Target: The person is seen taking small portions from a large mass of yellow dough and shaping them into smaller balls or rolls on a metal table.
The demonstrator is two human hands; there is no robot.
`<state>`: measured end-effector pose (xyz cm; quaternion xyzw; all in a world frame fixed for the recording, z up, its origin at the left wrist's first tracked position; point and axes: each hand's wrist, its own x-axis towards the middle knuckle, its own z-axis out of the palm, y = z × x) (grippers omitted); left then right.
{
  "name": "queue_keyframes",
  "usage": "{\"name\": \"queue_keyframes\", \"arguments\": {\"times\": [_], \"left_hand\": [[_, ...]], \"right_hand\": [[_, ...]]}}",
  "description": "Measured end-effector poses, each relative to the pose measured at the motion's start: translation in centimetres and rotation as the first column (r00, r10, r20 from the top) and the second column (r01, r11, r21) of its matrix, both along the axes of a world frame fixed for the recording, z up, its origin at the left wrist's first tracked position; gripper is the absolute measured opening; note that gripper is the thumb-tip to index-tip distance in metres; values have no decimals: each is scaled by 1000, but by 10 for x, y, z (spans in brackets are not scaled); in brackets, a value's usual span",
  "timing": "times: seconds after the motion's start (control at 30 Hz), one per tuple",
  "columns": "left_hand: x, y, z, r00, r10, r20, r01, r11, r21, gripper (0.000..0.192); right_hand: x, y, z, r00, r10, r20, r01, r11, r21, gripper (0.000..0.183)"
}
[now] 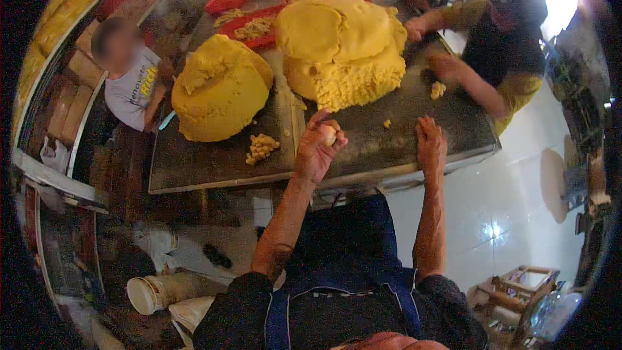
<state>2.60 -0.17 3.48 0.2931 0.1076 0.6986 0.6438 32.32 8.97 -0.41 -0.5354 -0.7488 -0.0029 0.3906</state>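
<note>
My left hand point(318, 148) is raised at the table's near side, its fingers curled around a small pale lump point(329, 135), probably dough. Just beyond it stands a big yellow mass of dough point(359, 75), its near face ragged and torn. My right hand point(431, 143) is lowered onto the dark tabletop point(374, 150) near the front edge, fingers downward; whatever may be under them is hidden. A small dough crumb point(387, 123) lies between my hands. Left of my left hand sits a cluster of small dough pieces point(262, 148).
Another large dough mound point(221, 90) rests at the left. Red trays point(255, 29) of small pieces stand at the back. A co-worker's blurred hand point(444, 67) is at the right, near some dough pieces point(438, 90). Another person point(133, 82) is at the left. A bucket point(148, 295) lies below.
</note>
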Motion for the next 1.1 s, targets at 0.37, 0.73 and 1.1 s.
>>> {"name": "queue_keyframes", "arguments": {"times": [0.37,0.73,1.1], "left_hand": [[-91,81,57,832,80,549,-133,989,58,36],[-219,298,145,657,753,21,-721,637,-273,42],[-216,382,246,788,561,-255,-593,802,-69,86]], "right_hand": [[-7,-2,8,998,-25,-52,15,984,-180,30],[-6,-10,24,998,-49,-41,39,978,-204,29],[-11,-9,25,995,-78,-55,67,981,-183,24]]}}
